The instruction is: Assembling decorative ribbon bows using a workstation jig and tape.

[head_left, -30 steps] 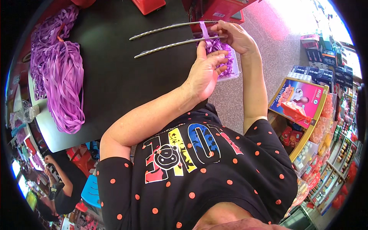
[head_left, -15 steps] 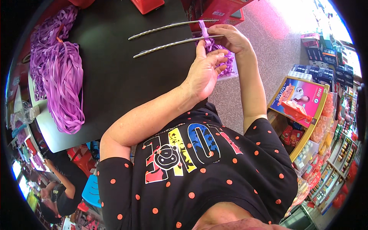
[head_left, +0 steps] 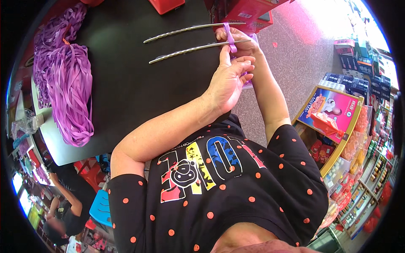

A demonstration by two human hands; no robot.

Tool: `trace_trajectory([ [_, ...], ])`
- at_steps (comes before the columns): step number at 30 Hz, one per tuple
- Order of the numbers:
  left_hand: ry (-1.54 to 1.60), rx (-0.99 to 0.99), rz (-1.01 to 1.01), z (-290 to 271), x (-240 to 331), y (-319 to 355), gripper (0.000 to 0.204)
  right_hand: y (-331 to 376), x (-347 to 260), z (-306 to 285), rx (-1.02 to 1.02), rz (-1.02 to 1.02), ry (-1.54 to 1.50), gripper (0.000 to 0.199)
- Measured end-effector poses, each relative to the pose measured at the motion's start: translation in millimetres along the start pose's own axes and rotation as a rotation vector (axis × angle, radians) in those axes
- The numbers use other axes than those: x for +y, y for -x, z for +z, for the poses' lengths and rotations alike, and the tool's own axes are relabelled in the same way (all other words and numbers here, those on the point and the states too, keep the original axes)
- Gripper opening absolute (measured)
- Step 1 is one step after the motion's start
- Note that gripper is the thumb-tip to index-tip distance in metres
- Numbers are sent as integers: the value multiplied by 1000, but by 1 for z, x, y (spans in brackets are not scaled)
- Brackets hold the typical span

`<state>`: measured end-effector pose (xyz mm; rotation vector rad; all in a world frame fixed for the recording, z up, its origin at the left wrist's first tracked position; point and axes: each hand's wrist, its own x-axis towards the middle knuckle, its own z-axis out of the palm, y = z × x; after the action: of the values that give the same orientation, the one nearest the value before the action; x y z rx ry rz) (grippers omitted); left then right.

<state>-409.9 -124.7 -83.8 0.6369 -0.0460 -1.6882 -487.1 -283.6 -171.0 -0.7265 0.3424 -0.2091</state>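
Observation:
Two thin twisted metal rods (head_left: pixel 181 52) stretch side by side over the dark tabletop. Near their right ends, a flat purple ribbon (head_left: pixel 229 36) spans both rods. My left hand (head_left: pixel 232 78) comes in from the left, its thumb tip pressed to the ribbon's lower end at the nearer rod; its other visible fingers are loosely bent. Partly behind the rods, my right hand (head_left: pixel 244 45) has its fingers curled around the ribbon, fingertips showing between the rods. Their exact grip on the strand is partly hidden. Below the hands, a pale container (head_left: pixel 248 85) with purple ribbon is mostly covered.
A large bundle of purple ribbons (head_left: pixel 69 92) lies on the left of the dark table (head_left: pixel 126 97). Red boxes (head_left: pixel 247 12) stand at the far edge. To the right is a display stand (head_left: pixel 325 114) with goods. A person (head_left: pixel 69 206) sits at lower left, near a blue stool (head_left: pixel 101 208).
My right hand has shifted left, its fingertips now beneath and between the rods. The ribbon spans the rods more flatly, and my left thumb stays against it.

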Motion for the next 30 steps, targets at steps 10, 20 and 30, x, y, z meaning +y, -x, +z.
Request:
trace_trajectory([
  [10,4,-3,8,-1,-3,-1,69,50,-58,54,748,-42,1151,20],
  [20,58,2,4,3,-4,-4,75,44,-77,96,14,-756,2215,26],
  [30,-11,35,77,-1,-5,-4,51,48,-58,69,638,-739,1679,30],
])
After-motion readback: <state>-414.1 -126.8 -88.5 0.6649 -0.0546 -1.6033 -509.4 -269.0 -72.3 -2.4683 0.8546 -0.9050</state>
